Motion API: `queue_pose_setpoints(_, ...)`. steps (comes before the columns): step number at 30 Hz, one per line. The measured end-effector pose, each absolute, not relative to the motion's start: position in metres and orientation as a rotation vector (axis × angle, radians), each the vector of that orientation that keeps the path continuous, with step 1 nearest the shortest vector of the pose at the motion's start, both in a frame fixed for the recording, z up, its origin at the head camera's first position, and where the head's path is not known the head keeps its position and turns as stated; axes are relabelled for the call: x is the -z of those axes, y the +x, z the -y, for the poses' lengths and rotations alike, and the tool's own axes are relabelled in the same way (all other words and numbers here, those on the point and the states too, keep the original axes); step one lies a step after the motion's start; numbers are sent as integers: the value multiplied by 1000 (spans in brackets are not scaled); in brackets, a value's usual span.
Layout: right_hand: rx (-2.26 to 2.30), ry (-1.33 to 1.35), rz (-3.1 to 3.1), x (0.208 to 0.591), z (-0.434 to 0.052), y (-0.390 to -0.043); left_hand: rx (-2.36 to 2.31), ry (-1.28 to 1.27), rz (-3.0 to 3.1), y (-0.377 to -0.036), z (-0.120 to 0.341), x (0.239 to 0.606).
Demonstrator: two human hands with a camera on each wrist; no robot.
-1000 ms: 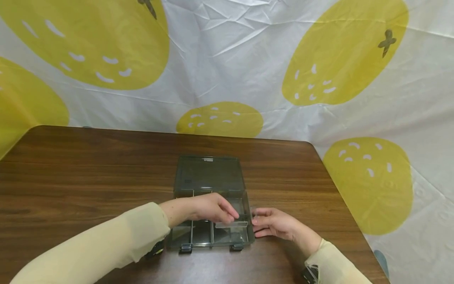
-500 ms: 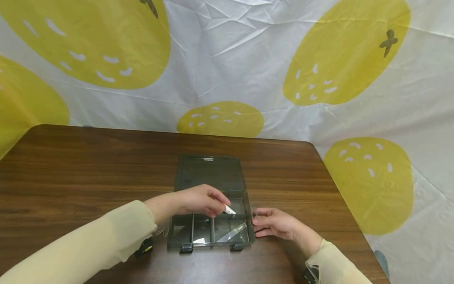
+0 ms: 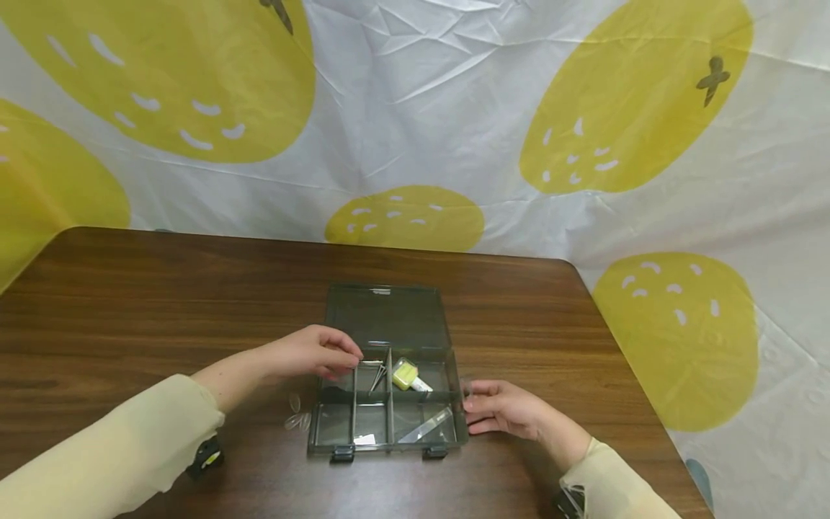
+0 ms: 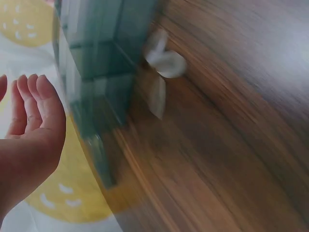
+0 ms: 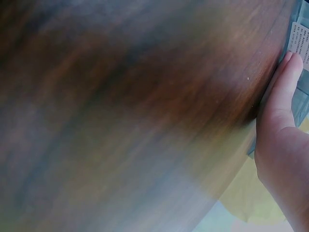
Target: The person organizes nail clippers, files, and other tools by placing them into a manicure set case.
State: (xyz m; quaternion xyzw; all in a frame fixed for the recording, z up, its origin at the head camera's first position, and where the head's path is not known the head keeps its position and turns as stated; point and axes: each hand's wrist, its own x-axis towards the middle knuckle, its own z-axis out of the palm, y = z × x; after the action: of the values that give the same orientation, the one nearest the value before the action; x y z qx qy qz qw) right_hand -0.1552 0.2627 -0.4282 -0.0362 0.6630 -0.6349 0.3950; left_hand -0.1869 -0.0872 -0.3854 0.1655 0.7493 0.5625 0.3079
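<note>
A translucent dark grey compartment box (image 3: 389,396) lies with its lid (image 3: 389,313) folded back. Over its back left corner hovers my left hand (image 3: 311,353), fingers loosely bent; the left wrist view shows nothing in them. My right hand (image 3: 506,411) rests its fingers along the box's right wall, the thumb near a printed label (image 5: 300,41) in the right wrist view. The back right compartment holds a yellow bottle (image 3: 405,375) with a white cap, like nail polish. A slim metal tool (image 3: 379,377) lies in the back middle one, a pale flat strip (image 3: 424,425) in the front right.
Several clear oval pieces (image 3: 298,420) lie on the brown table (image 3: 162,310) left of the box; they show blurred in the left wrist view. Two latches (image 3: 342,454) stick out at the box's front. A white and yellow fruit-print cloth (image 3: 415,130) hangs behind the table.
My left hand has moved left from over the right compartments to the back left corner, uncovering the yellow bottle, the metal tool and the clear pieces. My right hand stays put.
</note>
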Motion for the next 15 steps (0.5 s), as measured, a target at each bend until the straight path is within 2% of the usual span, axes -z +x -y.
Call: queue_pose_setpoints(15,1602,-75,-1681,424,-261,-155,-1403,410,-2097,-182,138,410)
